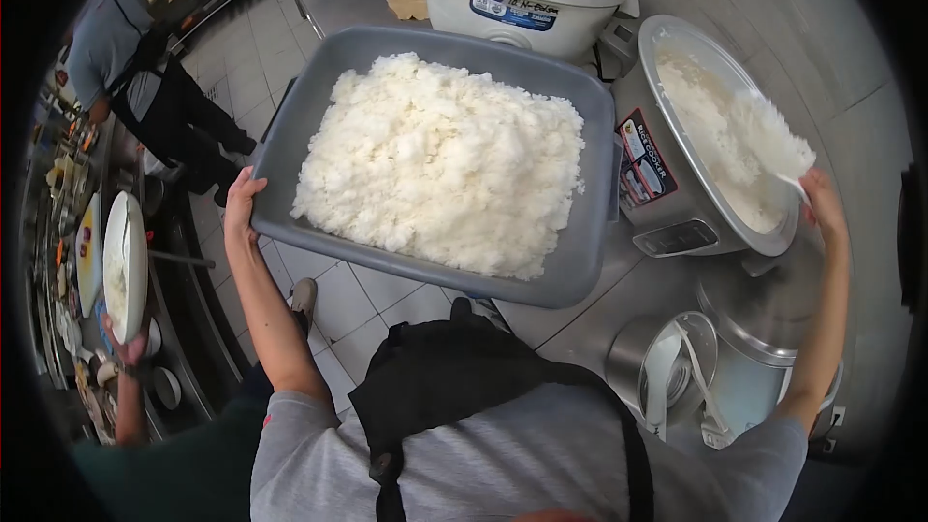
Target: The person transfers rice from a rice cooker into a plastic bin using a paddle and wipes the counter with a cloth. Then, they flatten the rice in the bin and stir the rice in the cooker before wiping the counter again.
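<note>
Apron (449, 367), tray (587, 222) long axis crosswise, paddle (794, 181) up-left

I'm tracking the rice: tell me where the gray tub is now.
In the head view, the gray tub is upper middle; the left hand grips its left edge, and the open rice cooker stands just to its right.

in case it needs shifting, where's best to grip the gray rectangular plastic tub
Probably the rim at both short ends, from left and right: the gray rectangular plastic tub is wide, and white rice heaps its middle. The left hand holds the left end; the silver rice cooker crowds the right.
</note>
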The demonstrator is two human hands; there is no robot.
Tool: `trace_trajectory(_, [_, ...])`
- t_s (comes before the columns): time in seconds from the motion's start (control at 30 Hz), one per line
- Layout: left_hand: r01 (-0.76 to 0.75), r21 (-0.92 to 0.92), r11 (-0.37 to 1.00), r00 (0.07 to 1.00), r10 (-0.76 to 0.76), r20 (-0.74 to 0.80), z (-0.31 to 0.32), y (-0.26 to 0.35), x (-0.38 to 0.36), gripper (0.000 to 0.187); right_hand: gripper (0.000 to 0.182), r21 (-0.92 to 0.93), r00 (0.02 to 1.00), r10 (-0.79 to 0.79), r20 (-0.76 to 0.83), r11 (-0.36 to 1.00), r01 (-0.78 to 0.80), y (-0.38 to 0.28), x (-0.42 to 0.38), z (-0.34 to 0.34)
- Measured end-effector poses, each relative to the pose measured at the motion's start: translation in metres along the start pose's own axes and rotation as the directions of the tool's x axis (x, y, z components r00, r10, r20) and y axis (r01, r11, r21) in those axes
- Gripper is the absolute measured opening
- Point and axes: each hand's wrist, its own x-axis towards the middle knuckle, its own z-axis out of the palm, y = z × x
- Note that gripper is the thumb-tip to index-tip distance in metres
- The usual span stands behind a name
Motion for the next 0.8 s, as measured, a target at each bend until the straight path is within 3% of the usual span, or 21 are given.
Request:
trace_trajectory(0.07, [0.009,0.012,1.0,1.0,-0.009,0.002,-0.002,-0.002,0.0,0.025,0.022,0.001,0.986,-0.165,0.032,0.986,0.165,-0.037,0.002,0.013])
trace_trajectory(0.13, [0.001,-0.004,1.0,1.0,-0.001,-0.001,-0.002,-0.002,0.0,0.023,0.023,-0.103,0.956,-0.291,0.017,0.951,0.292,-0.098,-0.015,0.05])
trace_trajectory(0.17, [-0.007,-0.025,1.0,1.0,0.007,-0.007,0.0,-0.001,-0.001,0.023,0.025,-0.221,0.899,-0.436,-0.037,0.881,0.418,-0.116,-0.015,0.077])
trace_trajectory(0.2, [-0.013,-0.049,0.999,1.0,0.013,-0.012,0.002,-0.001,-0.001,0.023,0.024,-0.361,0.815,-0.573,-0.084,0.78,0.511,-0.148,-0.034,0.112])
trace_trajectory(0.23, [-0.006,-0.054,0.999,1.0,0.006,0.001,0.001,-0.002,-0.001,0.023,0.018,-0.655,0.639,-0.767,-0.049,0.508,0.56,-0.157,-0.032,0.145])
trace_trajectory(0.3, [0.01,-0.067,0.998,1.0,-0.009,0.028,-0.001,-0.003,-0.001,0.022,0.011,-0.808,0.713,-0.699,0.051,0.391,0.441,-0.19,-0.056,0.216])
trace_trajectory(0.33, [0.012,-0.051,0.999,1.0,-0.011,0.022,-0.003,-0.003,0.0,0.021,0.008,-0.823,0.656,-0.75,0.083,0.319,0.47,-0.198,-0.063,0.236])
trace_trajectory(0.53, [0.067,-0.057,0.996,0.997,-0.064,0.042,0.002,0.004,-0.006,0.021,0.017,-0.826,0.819,-0.573,0.032,0.447,0.345,-0.213,-0.1,0.215])
trace_trajectory(0.6, [0.055,-0.124,0.991,0.997,-0.048,0.059,0.005,0.006,-0.007,0.019,0.015,-0.865,0.887,-0.459,0.037,0.429,0.258,-0.207,-0.124,0.246])
trace_trajectory(0.67, [0.047,-0.192,0.98,0.998,-0.037,0.054,0.008,0.004,-0.007,0.017,0.013,-0.81,0.949,-0.306,0.073,0.538,0.236,-0.207,-0.154,0.296])
trace_trajectory(0.8, [0.089,-0.231,0.969,0.992,-0.066,0.104,0.008,0.007,-0.006,0.016,0.013,-0.713,0.96,-0.252,0.12,0.651,0.26,-0.252,-0.179,0.373])
